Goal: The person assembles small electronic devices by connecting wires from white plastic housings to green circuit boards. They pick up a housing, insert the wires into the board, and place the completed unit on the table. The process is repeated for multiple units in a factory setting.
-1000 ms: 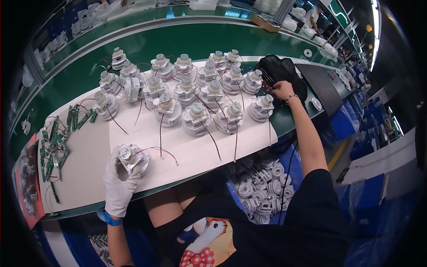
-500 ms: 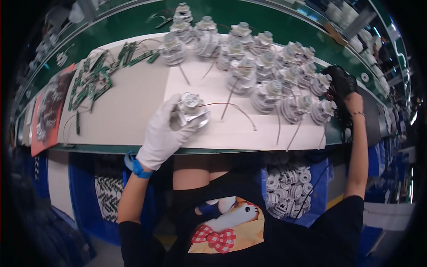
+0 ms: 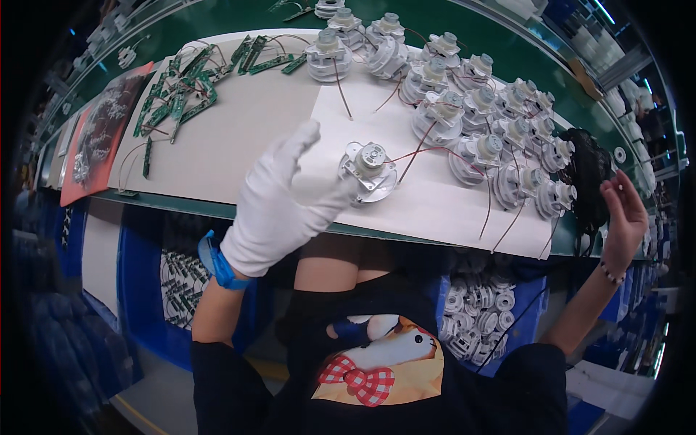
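Observation:
My left hand [image 3: 279, 199], in a white glove, has its fingers spread beside a white motor unit [image 3: 370, 161] on the pale sheet. The thumb side lies close to the unit's base; whether it touches cannot be told. A round metal motor tops the unit, and a thin red-brown wire runs from it to the right. My bare right hand [image 3: 627, 221] is raised at the right, thumb and finger pinched together. Anything between those fingertips is too small to name. Just left of this hand lies a bundle of black cables [image 3: 586, 177].
Several similar white motor units [image 3: 475, 156] with trailing wires crowd the sheet's right half. Green circuit boards [image 3: 177, 98] lie piled at the left, beside an orange-red sheet [image 3: 90, 174] with a bag of small parts. Below the bench edge stand blue bins [image 3: 525, 319] with white parts and boards.
My left hand has opened and drawn back from the motor unit, which now rests on the sheet. My right hand has come away from the black cables and turned upward, fingers pinched.

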Motion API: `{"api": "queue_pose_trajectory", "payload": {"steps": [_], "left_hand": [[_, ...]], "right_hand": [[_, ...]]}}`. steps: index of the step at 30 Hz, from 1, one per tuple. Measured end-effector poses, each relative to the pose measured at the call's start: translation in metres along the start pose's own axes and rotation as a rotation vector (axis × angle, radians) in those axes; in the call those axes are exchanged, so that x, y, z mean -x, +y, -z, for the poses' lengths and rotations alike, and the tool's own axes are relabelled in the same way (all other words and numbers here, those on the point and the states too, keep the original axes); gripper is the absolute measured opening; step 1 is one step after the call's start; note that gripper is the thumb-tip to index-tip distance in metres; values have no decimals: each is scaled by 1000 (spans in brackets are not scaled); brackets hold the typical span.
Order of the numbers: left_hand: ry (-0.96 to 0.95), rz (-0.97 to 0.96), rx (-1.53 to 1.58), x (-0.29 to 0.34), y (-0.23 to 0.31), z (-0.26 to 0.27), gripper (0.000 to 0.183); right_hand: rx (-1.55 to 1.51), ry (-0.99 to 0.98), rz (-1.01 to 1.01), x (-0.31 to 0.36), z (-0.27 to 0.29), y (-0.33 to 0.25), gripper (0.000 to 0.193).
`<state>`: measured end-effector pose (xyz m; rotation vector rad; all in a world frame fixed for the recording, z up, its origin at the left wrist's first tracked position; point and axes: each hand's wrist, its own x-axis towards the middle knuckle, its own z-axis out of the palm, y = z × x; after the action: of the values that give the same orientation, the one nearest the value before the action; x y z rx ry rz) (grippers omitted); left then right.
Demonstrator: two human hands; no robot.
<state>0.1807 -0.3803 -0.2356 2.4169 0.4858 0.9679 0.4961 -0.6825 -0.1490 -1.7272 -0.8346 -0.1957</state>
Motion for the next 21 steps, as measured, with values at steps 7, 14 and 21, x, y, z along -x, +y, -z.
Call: {"api": "queue_pose_trajectory", "payload": {"steps": [7, 14, 21], "left_hand": [[-166, -214, 201, -29, -11, -5, 46], [-341, -83, 334, -39, 12, -20, 49], [-251, -227, 17, -55, 30, -26, 51]], "right_hand": [[-49, -243, 314, 40, -71, -46, 13], [-540, -366, -65, 67, -125, -41, 6], [-675, -483, -414, 97, -155, -12, 12]]}}
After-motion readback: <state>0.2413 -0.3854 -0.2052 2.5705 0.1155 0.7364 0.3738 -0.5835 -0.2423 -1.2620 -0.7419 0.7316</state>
